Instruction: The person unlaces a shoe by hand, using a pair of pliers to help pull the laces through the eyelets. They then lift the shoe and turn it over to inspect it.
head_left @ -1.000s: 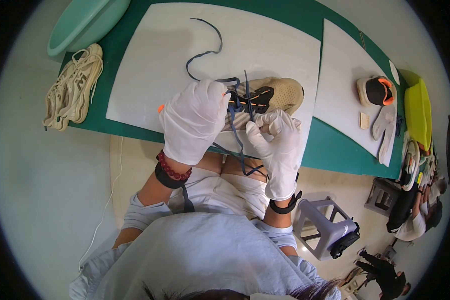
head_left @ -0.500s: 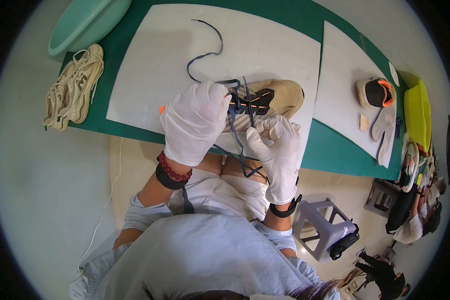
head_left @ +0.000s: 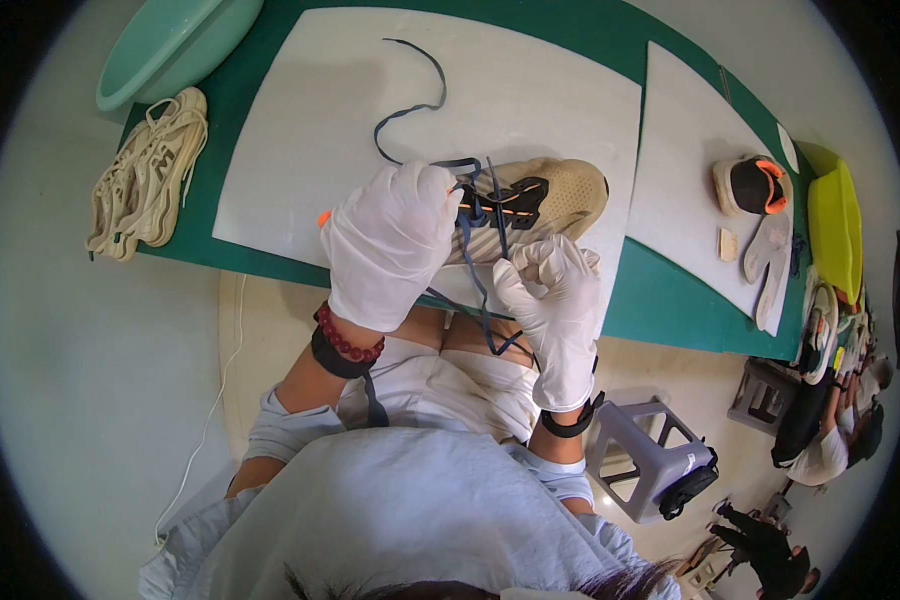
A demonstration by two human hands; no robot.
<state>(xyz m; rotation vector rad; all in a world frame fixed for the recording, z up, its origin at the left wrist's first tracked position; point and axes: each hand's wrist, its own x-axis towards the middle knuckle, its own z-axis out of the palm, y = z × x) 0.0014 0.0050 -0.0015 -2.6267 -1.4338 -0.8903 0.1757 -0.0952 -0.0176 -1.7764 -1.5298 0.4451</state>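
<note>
Well, perforated shoe [head_left: 570, 190] (flat lace [head_left: 442, 97]).

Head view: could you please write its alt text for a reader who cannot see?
A gloved left hand covers the heel end of a beige shoe on a white board, while the gloved right hand seems to pinch a dark lace. Pale sneakers lie at left; another shoe sits at right.

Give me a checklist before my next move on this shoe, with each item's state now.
1. Gloves on both hands: ok.
2. Left hand on shoe: ok, over its heel end.
3. Left fingers' grip: cannot tell, fingertips hidden.
4. Right hand at lace: ok, its fingers meet the strand.
5. Loose lace gathered: not ok, one strand trails across the white board.
</note>
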